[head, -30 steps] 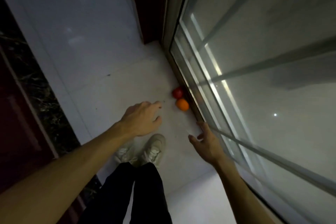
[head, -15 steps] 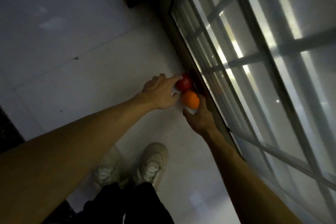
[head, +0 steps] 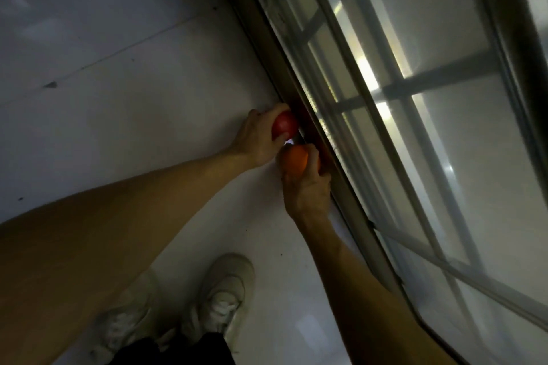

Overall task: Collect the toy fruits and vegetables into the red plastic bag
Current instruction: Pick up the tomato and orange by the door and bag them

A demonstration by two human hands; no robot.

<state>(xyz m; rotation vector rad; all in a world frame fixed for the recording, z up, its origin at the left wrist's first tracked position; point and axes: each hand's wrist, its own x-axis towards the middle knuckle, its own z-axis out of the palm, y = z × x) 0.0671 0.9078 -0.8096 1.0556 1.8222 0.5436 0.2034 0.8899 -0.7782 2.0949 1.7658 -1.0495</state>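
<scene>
While the left hand (head: 256,139) curls around a red fruit (head: 285,125), the right hand (head: 307,190) grips an orange fruit (head: 294,159) just beside it, both low on the white floor (head: 142,115) against the glass door frame (head: 341,187), near pale shoes (head: 219,302).

Dim light, tiled floor (head: 124,115) pale across left of frame. Glass door (head: 415,115) with grid bars runs diagonally down the right side. At centre, against the door track: left hand (head: 255,139) curled around red toy fruit (head: 285,124); right hand (head: 308,190) wrapped around orange toy fruit (head: 294,159), just below it. 2 pale sneakers (head: 219,296) at bottom centre, dark trouser cuffs over them.
</scene>
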